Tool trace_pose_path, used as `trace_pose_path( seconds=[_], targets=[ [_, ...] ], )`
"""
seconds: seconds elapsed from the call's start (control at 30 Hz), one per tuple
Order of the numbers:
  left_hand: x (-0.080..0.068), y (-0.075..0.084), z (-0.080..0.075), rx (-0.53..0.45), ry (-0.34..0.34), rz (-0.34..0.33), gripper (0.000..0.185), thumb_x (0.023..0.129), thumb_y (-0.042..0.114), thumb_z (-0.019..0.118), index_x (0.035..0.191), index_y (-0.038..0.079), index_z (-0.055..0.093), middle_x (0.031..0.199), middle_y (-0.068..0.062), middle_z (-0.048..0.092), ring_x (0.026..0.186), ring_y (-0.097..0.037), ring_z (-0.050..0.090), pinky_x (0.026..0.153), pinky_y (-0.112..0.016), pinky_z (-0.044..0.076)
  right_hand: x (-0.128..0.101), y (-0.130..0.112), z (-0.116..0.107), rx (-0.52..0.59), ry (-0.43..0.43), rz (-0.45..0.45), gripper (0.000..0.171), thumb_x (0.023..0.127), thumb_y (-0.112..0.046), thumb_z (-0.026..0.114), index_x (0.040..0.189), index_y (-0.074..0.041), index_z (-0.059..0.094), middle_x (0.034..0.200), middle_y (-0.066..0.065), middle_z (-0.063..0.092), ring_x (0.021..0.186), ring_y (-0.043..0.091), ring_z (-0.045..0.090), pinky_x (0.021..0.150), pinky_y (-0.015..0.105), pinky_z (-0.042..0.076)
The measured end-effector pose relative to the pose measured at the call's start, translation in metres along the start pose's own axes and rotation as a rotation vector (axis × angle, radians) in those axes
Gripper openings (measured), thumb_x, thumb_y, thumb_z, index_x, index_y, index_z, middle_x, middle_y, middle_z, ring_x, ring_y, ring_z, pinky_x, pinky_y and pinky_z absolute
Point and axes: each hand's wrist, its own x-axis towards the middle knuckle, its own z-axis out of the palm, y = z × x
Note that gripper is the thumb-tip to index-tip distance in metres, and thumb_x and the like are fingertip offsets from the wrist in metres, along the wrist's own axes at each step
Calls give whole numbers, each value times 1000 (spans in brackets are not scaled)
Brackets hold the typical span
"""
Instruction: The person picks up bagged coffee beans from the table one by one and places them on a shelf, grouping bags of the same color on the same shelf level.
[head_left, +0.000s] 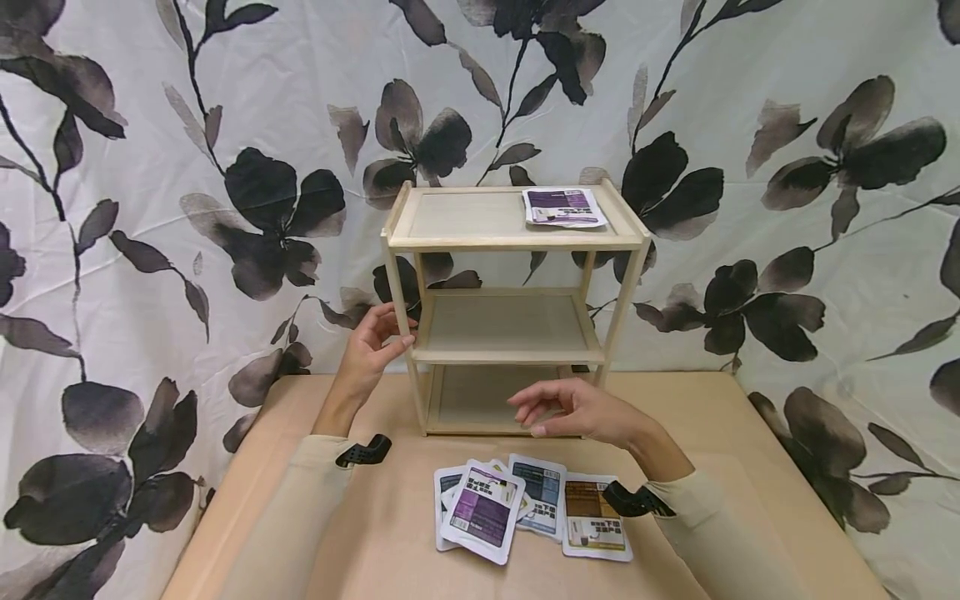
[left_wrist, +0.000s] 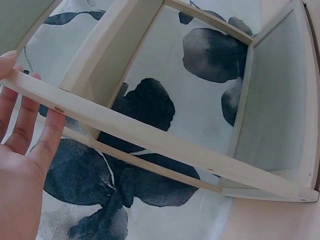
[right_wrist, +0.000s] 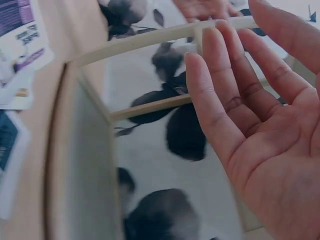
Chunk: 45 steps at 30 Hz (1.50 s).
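A small three-tier wooden shelf (head_left: 517,243) stands on the table, with a purple packet (head_left: 564,207) lying at the right of its top tier. My left hand (head_left: 375,342) holds the shelf's left front post at middle-tier height, thumb in front and fingers behind. In the left wrist view those fingers (left_wrist: 22,135) lie along the post (left_wrist: 150,137). My right hand (head_left: 573,410) hovers with relaxed fingers in front of the bottom tier and holds nothing; its palm (right_wrist: 260,125) faces the shelf frame (right_wrist: 150,37).
Several packets lie fanned on the table (head_left: 750,467) in front of the shelf: a purple one (head_left: 483,510), a blue one (head_left: 542,493) and a brown one (head_left: 592,517). A flower-print cloth (head_left: 225,125) hangs close behind. The middle and bottom tiers hold nothing.
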Motion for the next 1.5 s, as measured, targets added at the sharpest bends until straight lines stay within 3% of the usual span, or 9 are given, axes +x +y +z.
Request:
trace_pose_path(
  seconds=[0.2,0.33,0.47,0.73,0.9,1.03,1.17,1.33,1.5],
  targets=[
    [0,0,0,18,3,13,49,91,-11,67,134,9,56,111,-4,67,103,-24,64,88,-29,56,2,32,14,26,-2,26,44,96,-5,69,139,-2,57,124,22,65,111,31,66,94,32,56],
    [1,1,1,28,6,16,49,90,-12,67,134,8,56,109,-2,68,101,-18,64,87,-28,55,5,50,23,67,15,29,46,95,-4,69,139,3,56,123,22,65,113,45,62,93,32,56],
    [0,2,2,28,14,10,49,90,-13,67,132,8,57,108,-3,67,100,-17,64,87,-28,55,9,67,32,22,50,15,46,94,-3,70,137,4,57,120,21,66,111,55,59,92,32,56],
    [2,2,2,41,23,-46,42,91,-8,69,130,-3,57,108,-6,66,101,-18,63,88,-28,54,16,86,42,-14,61,37,44,93,-2,71,136,-4,61,124,29,64,114,48,62,96,33,54],
    [4,2,0,59,25,-65,47,91,-7,69,133,-14,48,109,-18,64,102,-20,63,88,-28,53,22,96,48,-8,55,41,46,92,0,70,137,-4,60,134,25,62,125,45,57,101,43,52],
    [5,1,-1,70,14,-71,44,91,-6,69,132,-10,52,111,-24,61,102,-20,62,88,-28,53,28,106,55,23,55,63,49,90,-3,75,138,-5,60,140,17,60,133,41,53,106,53,46],
    [6,1,0,67,10,-77,45,92,-5,69,133,-9,51,109,-14,64,102,-20,62,89,-29,53,31,114,61,13,64,86,56,87,-6,79,140,-8,59,145,15,57,135,35,52,111,57,39],
    [4,1,1,67,12,-81,46,91,-6,69,134,-8,52,107,-5,65,103,-19,63,89,-30,52,34,121,67,-34,44,74,65,86,-8,80,145,-6,54,151,11,53,135,36,51,112,56,39],
    [4,1,0,70,15,-80,46,92,-5,69,134,-5,53,108,-9,65,104,-19,63,90,-30,51,39,126,72,-68,20,57,71,84,-10,82,148,-7,51,151,12,52,132,33,56,105,39,48]
  ],
)
